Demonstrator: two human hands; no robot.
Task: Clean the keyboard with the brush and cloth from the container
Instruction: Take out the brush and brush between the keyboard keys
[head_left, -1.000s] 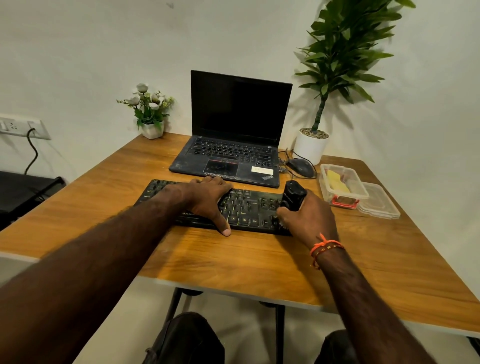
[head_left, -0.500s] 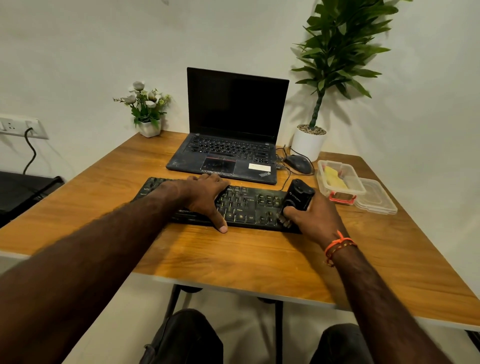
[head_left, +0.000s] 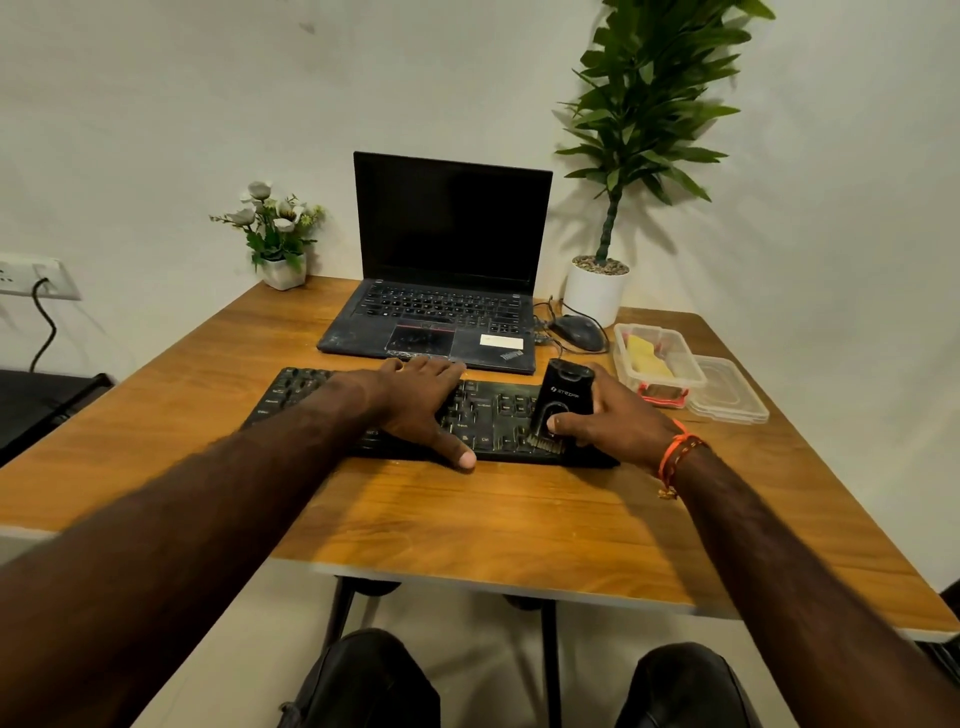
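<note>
Head view: brushing in progress at the right end of the keyboard (head_left: 483, 421).
The right hand (head_left: 618, 421) grips the black brush (head_left: 558, 410), bristles down on the keys; the left hand (head_left: 415, 405) lies flat, fingers straight, pressing the keyboard to the desk (head_left: 467, 519). Recommended: keep that bracing, use short light strokes along key rows. The cloth (head_left: 644, 356) sits in the container (head_left: 657, 364), just right of the keyboard.

On my desk: one keyboard (head_left: 498, 421), one brush (head_left: 558, 410), one laptop (head_left: 441, 291), one mouse (head_left: 577, 332), two potted plants (head_left: 278, 234), one container (head_left: 657, 358), one lid (head_left: 730, 392).
</note>
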